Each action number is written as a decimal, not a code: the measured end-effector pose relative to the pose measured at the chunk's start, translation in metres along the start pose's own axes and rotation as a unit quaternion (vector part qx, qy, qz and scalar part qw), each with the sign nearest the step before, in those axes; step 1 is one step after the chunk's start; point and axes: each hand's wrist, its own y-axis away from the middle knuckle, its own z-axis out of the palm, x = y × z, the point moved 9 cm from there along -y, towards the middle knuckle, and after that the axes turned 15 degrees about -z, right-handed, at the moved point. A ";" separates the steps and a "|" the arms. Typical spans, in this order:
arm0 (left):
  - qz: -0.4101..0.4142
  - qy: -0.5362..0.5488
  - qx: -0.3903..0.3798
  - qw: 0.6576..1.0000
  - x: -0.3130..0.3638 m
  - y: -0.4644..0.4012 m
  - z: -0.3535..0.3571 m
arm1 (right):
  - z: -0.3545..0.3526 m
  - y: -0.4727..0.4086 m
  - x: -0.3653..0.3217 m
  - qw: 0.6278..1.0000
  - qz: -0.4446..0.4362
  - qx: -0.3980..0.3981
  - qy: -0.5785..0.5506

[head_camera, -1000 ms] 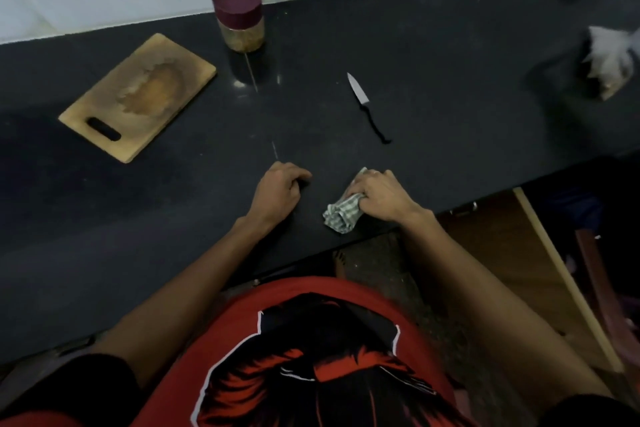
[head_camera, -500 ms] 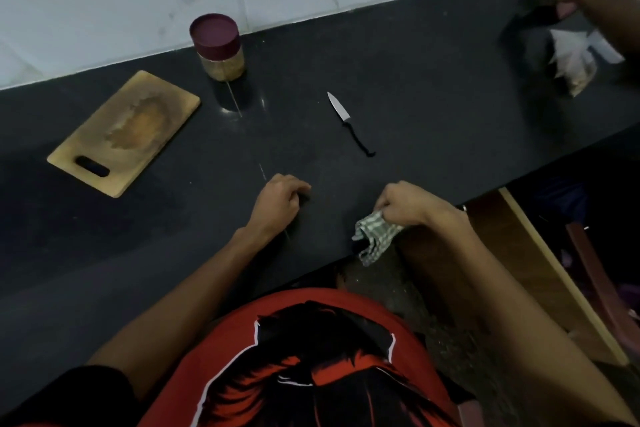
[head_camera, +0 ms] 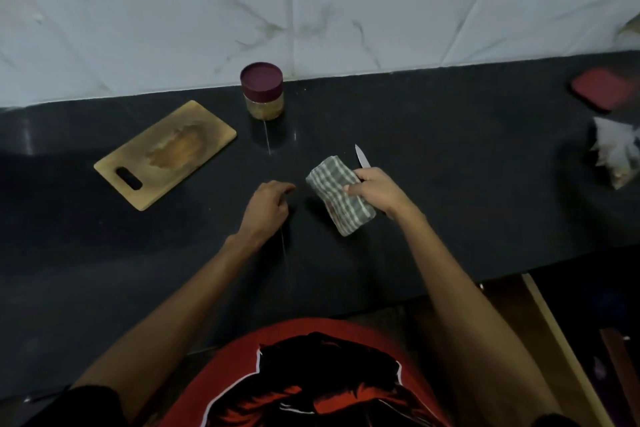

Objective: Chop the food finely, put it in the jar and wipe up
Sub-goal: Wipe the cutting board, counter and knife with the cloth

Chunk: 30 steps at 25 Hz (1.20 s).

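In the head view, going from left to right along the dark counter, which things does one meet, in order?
Cutting board → jar → checked cloth held in the right hand → red lid. The left hand, the knife and the bag at the right edge are left out because they overlap others.

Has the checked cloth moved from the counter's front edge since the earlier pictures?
Yes. The right hand has carried the checked cloth away from the counter edge toward the wall, and it now lies beside the knife blade.
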 end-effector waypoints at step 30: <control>-0.084 -0.085 -0.048 0.992 0.046 -0.148 0.016 | -0.106 -0.220 0.005 0.976 -0.011 0.141 0.164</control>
